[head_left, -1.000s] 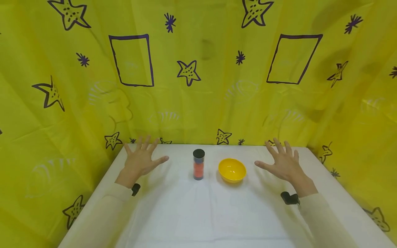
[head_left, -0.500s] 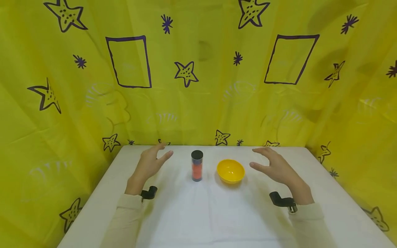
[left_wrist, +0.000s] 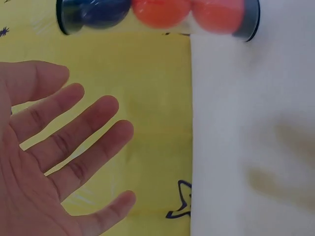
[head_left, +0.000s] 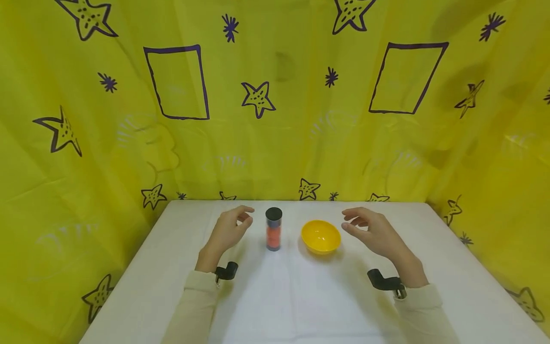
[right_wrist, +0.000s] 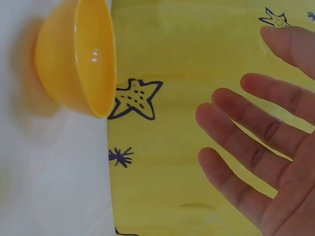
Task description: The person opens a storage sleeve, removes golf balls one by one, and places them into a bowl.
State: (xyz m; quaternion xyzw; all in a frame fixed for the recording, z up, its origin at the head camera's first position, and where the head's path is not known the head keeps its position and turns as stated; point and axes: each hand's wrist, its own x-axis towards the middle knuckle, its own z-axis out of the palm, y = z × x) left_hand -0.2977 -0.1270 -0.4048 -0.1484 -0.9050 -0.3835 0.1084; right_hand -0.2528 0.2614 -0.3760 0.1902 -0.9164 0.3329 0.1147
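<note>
A clear tube of balls [head_left: 273, 229] with a black lid stands upright on the table. In the left wrist view the balls in the tube [left_wrist: 161, 11] show as one dark blue and two orange-red. Just right of it sits a yellow bowl [head_left: 321, 237], its inside bare. My left hand [head_left: 227, 229] hovers left of the tube, fingers relaxed and apart from it. On the bowl's right side my right hand [head_left: 378, 232] hangs in the air with loosely bent fingers, touching nothing. Both palms face inward.
The white table [head_left: 275, 306] reaches back to a yellow curtain [head_left: 279, 143] printed with stars and squares, which also encloses both sides. Black wrist cameras sit on the left wrist [head_left: 209, 260] and right wrist [head_left: 410, 272].
Both hands have come inward from the table's sides, the left moving right toward the tube, the right slightly left toward the bowl. Their spread fingers have relaxed. Tube and bowl stay put.
</note>
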